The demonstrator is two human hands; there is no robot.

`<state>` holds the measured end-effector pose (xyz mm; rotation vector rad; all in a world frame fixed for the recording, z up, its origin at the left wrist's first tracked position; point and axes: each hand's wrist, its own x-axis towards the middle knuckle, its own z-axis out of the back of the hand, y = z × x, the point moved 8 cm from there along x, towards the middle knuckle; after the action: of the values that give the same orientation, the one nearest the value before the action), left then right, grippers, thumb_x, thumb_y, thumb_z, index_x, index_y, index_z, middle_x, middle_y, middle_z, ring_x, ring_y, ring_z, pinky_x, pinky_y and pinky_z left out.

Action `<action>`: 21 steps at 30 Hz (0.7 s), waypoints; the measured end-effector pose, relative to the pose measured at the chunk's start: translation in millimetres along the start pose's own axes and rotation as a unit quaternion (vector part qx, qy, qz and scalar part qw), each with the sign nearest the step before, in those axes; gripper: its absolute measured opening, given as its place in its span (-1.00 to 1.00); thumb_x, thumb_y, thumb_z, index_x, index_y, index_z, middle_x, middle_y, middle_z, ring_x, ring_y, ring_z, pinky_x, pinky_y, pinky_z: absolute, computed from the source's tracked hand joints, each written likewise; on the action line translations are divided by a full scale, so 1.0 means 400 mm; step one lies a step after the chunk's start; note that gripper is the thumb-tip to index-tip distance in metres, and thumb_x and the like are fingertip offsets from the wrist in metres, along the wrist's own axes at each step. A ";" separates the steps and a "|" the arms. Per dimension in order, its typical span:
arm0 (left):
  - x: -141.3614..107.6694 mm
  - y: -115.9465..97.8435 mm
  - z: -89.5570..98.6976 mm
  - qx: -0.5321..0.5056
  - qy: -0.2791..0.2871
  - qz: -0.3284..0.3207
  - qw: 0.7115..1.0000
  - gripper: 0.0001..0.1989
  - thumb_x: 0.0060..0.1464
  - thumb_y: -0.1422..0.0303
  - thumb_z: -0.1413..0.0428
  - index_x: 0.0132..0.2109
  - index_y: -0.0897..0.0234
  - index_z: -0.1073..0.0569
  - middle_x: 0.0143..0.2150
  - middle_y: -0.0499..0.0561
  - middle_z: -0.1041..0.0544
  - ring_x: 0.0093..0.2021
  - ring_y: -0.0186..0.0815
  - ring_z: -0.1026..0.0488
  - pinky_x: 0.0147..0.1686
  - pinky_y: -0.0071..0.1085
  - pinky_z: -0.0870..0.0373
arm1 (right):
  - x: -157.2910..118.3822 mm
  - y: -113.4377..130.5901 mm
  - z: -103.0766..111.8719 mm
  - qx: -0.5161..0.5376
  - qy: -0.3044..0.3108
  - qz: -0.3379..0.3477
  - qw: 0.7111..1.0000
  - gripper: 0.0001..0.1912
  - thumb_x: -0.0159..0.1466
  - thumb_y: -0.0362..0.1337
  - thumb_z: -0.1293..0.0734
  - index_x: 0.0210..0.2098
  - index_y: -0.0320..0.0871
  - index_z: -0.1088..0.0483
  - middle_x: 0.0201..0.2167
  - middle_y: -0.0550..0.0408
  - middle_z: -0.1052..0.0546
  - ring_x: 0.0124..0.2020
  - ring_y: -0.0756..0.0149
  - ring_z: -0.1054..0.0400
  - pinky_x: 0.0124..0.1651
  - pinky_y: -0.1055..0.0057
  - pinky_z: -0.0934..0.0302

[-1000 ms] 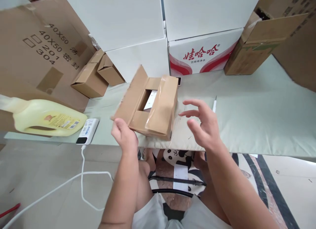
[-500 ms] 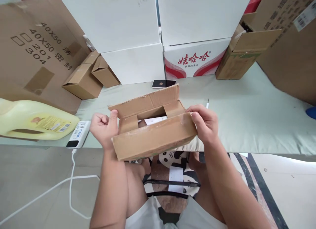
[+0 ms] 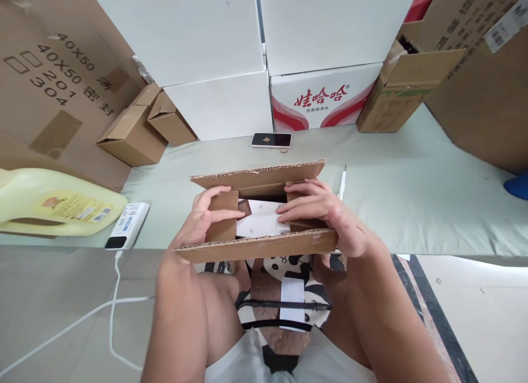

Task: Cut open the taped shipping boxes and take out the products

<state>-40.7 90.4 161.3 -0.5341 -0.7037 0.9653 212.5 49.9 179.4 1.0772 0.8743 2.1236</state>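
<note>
An opened cardboard box [image 3: 256, 250] is at the table's front edge, its long flaps spread to the front and back. A white item [image 3: 262, 223] with small round marks shows inside, partly covered by the short flaps. My left hand [image 3: 198, 218] lies on the left short flap, fingers stretched toward the middle and holding nothing. On the right short flap rests my right hand [image 3: 319, 207], its fingers extended, a couple of fingertips over the white item. Right of that hand, a slim white-handled tool [image 3: 342, 185] with a thin metal tip lies on the cloth.
A phone [image 3: 271, 141] lies behind the box, before stacked white cartons [image 3: 325, 99]. Small cardboard boxes [image 3: 136, 132] and a yellow jug [image 3: 61, 201] stand left, near a white device [image 3: 128, 226] with a cable. Another open box [image 3: 391, 99] stands right.
The box has come down from a tilted hold to a more level position. Both hands have moved from its side edges inward onto the short flaps, and the long flaps now spread wider.
</note>
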 end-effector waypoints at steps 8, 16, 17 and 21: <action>-0.018 0.010 0.004 -0.067 -0.062 0.005 0.996 -0.27 0.25 -0.21 0.21 -0.36 0.12 -0.69 0.15 0.21 -0.47 0.15 0.07 -0.43 0.11 -0.04 -0.55 | -0.001 0.012 0.001 -0.014 -0.007 -0.032 0.999 -0.13 0.42 0.28 0.25 -0.20 0.01 -0.54 -0.22 0.11 -0.63 0.19 0.09 -0.35 0.47 -0.02 0.09; -0.039 -0.015 0.060 -0.121 -0.242 -0.081 0.959 -0.49 0.08 -0.22 -0.08 -0.35 0.14 -0.48 0.04 0.15 -0.45 0.12 0.05 -0.44 0.22 0.07 -0.41 | -0.047 0.061 0.064 -0.164 -0.220 0.024 0.961 -0.26 0.44 0.19 0.11 -0.29 0.01 -0.59 -0.28 -0.01 -0.51 -0.15 0.08 -0.35 0.17 -0.09 -0.15; -0.042 -0.017 0.067 -0.127 -0.260 -0.090 0.953 -0.51 0.07 -0.21 -0.10 -0.34 0.14 -0.46 0.04 0.14 -0.45 0.13 0.05 -0.44 0.22 0.06 -0.40 | -0.062 0.067 0.074 -0.191 -0.262 0.015 0.946 -0.29 0.43 0.19 0.07 -0.35 0.00 -0.58 -0.31 -0.02 -0.47 -0.18 0.09 -0.32 0.13 -0.07 -0.17; -0.038 -0.024 0.061 -0.105 -0.229 -0.116 0.961 -0.53 0.09 -0.18 -0.12 -0.32 0.15 -0.42 0.05 0.15 -0.44 0.16 0.05 -0.41 0.18 0.05 -0.41 | -0.111 0.079 0.088 -0.232 -0.324 -0.027 0.917 -0.41 0.44 0.09 -0.04 -0.44 -0.03 -0.53 -0.29 -0.03 -0.45 -0.20 0.11 -0.33 0.03 -0.01 -0.23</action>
<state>-59.4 75.2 179.5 -0.4021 -1.2673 0.8020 257.6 7.5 199.7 1.3393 0.0729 1.6224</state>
